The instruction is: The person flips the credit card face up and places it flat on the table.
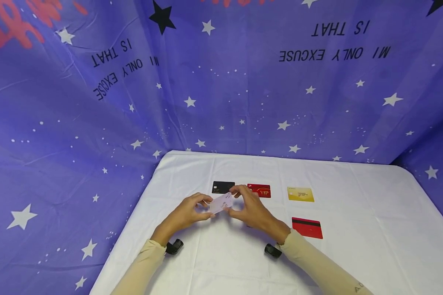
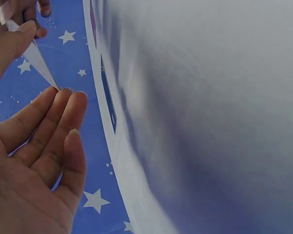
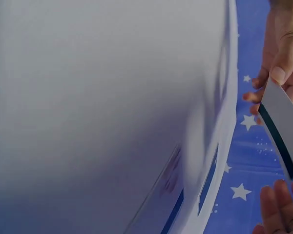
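A pale pink card [image 1: 221, 203] is held up over the table between two hands, tilted. The left hand [image 1: 187, 211] grips its left end, with the thumb at the lower corner and fingers at the upper edge. At the other end, the right hand [image 1: 252, 208] grips it between thumb and fingertips. The right wrist view shows a dark stripe along the underside of the card [image 3: 282, 124]. Just behind the hands lies a black VIP card [image 1: 222, 187]. A red VIP card [image 1: 260, 191] is partly hidden by the right hand's fingers.
A yellow card [image 1: 300, 194] lies to the right on the white-covered table [image 1: 358, 229]. Nearer is a red card with a black stripe [image 1: 307, 228], beside the right sleeve. Black wrist cameras hang under both wrists. A purple starry curtain [image 1: 243, 102] stands behind the table.
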`<state>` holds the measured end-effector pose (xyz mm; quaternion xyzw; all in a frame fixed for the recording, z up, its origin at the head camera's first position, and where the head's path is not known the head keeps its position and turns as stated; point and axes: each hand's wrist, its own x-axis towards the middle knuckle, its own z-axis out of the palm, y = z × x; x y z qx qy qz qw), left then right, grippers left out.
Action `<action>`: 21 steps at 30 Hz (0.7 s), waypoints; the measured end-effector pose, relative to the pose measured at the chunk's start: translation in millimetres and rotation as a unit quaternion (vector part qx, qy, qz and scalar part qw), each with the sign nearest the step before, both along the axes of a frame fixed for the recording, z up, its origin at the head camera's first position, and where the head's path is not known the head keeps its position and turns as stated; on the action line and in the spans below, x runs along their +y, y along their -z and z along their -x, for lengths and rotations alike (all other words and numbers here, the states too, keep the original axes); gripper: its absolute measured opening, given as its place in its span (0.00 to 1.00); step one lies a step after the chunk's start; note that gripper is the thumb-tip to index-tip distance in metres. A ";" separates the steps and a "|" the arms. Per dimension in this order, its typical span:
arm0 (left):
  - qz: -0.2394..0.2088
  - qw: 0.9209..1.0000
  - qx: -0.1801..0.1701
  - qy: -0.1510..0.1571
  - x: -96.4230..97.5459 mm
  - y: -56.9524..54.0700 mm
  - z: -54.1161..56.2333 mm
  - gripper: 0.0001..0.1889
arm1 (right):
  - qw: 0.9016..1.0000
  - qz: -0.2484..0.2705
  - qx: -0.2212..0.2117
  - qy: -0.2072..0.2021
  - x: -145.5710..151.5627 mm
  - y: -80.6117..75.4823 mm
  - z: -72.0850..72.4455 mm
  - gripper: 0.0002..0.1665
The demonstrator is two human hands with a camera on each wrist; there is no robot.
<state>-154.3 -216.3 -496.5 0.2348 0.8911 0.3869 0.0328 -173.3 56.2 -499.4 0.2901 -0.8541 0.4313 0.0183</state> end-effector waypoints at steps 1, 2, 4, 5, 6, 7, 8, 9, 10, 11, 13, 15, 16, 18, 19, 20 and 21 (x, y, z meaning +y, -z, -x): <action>0.006 1.000 0.002 0.001 -0.7 0.4 -0.1 0.23 | 1.000 -0.011 0.004 0.000 1.1 0.8 0.2 0.38; 0.012 1.000 0.004 0.003 -1.3 1.0 -0.1 0.23 | 1.000 -0.023 0.004 0.000 2.3 1.4 0.3 0.38; 0.024 1.000 0.005 0.007 -1.8 1.5 0.0 0.24 | 0.999 -0.048 0.004 -0.002 4.1 2.6 0.8 0.37; 0.029 1.000 0.004 0.009 -1.9 1.8 0.2 0.24 | 0.998 -0.057 0.003 -0.003 4.7 3.3 1.1 0.36; 0.036 0.999 0.002 0.009 -1.9 1.9 0.4 0.23 | 0.998 -0.064 0.003 -0.004 5.1 3.9 1.3 0.35; 0.043 0.999 0.003 0.009 -1.9 1.9 0.6 0.23 | 0.997 -0.071 0.002 -0.005 5.4 4.5 1.5 0.34; 0.051 0.999 0.004 0.008 -1.9 1.9 0.9 0.23 | 0.997 -0.076 -0.001 -0.006 5.7 4.9 1.6 0.34; 0.057 0.998 0.005 0.009 -1.7 1.3 1.0 0.23 | 0.997 -0.079 -0.002 -0.007 5.7 5.4 1.5 0.33; 0.064 0.998 0.006 0.009 -1.7 0.9 1.1 0.23 | 0.997 -0.082 -0.001 -0.006 5.6 6.0 1.3 0.33; 0.072 0.997 0.006 0.009 -1.6 0.7 1.3 0.23 | 0.996 -0.086 0.002 -0.005 5.3 7.0 1.2 0.32; 0.088 0.996 0.008 0.008 -1.5 0.3 1.5 0.24 | 0.995 -0.097 0.012 0.000 4.4 9.8 0.9 0.31; 0.104 0.994 0.011 0.007 -1.5 0.5 1.5 0.24 | 0.994 -0.108 0.019 0.002 3.4 11.7 0.1 0.31; 0.112 0.994 0.012 0.006 -1.4 1.3 1.7 0.25 | 0.993 -0.113 0.022 0.003 2.9 12.7 -0.2 0.31; 0.125 0.992 0.012 0.005 -1.2 2.9 2.1 0.25 | 0.992 -0.123 0.026 0.004 2.0 14.3 -1.0 0.30; 0.129 0.992 0.014 0.005 -1.0 3.8 2.2 0.25 | 0.992 -0.125 0.026 0.004 1.7 14.5 -1.5 0.30; 0.132 0.991 0.016 0.004 -0.8 4.8 2.4 0.25 | 0.992 -0.127 0.026 0.005 1.6 14.8 -2.0 0.29; 0.135 0.991 0.019 0.004 -0.6 5.8 2.6 0.25 | 0.991 -0.130 0.028 0.005 1.6 15.3 -2.4 0.29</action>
